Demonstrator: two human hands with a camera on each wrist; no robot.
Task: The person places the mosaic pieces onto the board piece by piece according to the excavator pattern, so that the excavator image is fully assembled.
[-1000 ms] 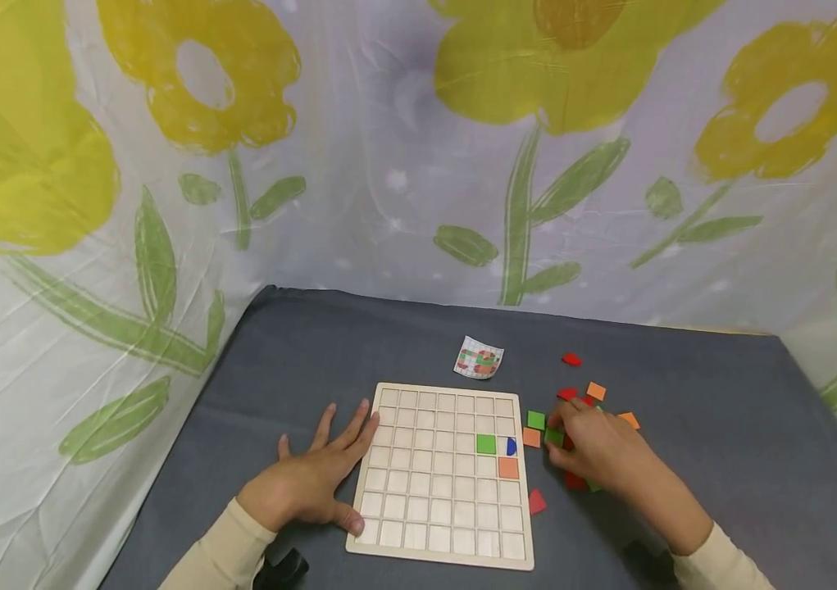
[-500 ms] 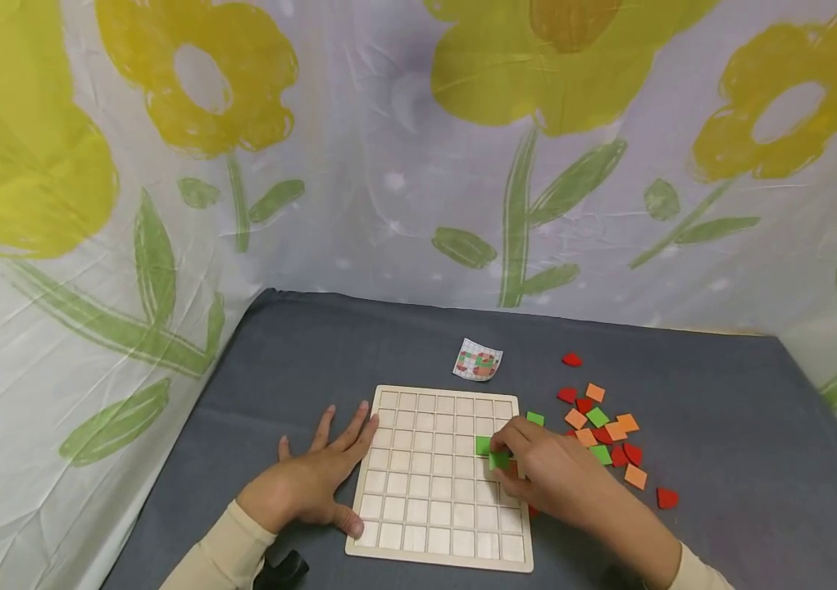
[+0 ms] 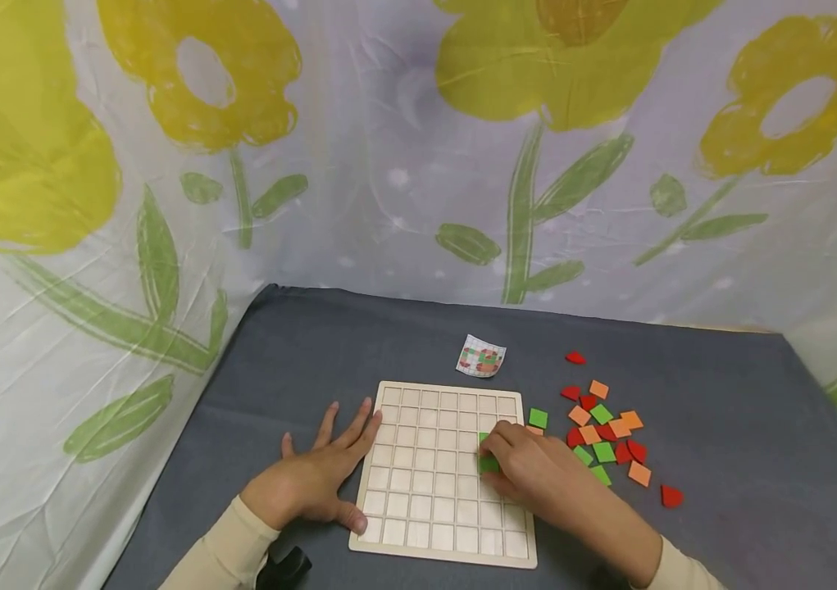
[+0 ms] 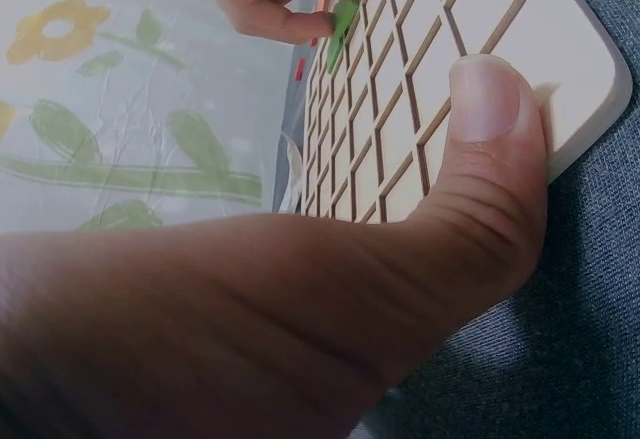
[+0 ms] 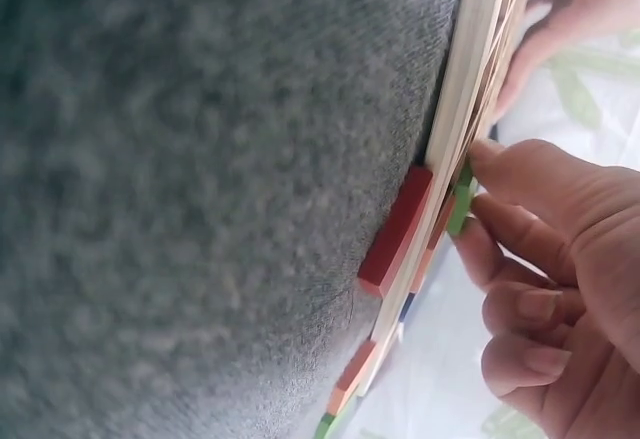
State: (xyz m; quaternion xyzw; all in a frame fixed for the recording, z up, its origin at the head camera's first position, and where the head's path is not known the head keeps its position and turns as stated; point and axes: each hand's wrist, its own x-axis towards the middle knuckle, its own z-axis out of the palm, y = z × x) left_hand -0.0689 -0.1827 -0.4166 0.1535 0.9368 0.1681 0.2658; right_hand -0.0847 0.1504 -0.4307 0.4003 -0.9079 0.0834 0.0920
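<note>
The board (image 3: 421, 483) looks smooth, matt wood, the tablecloth (image 3: 721, 426) rough woven cloth, the card (image 3: 480, 357) paper.

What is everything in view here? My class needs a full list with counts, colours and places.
Board: one, pale wood, on the cloth
Card: one, white with coloured print, beyond the board
Red pieces: at least eight, red, right of the board
Orange squares: at least seven, orange, mostly right of the board
Loose green squares: at least five, green, right of the board
Placed green square: one, green, on the board, partly hidden
Held green square: one, green, at the board
Blue piece: one, blue, on the board's right side
Cloth: one, dark grey, under the board
Backdrop: one, pale with yellow flowers, behind
Sleeves: two, cream, at the wrists
Left hand: one, bare, at the board's left edge
Right hand: one, bare, pinching the held square
</note>
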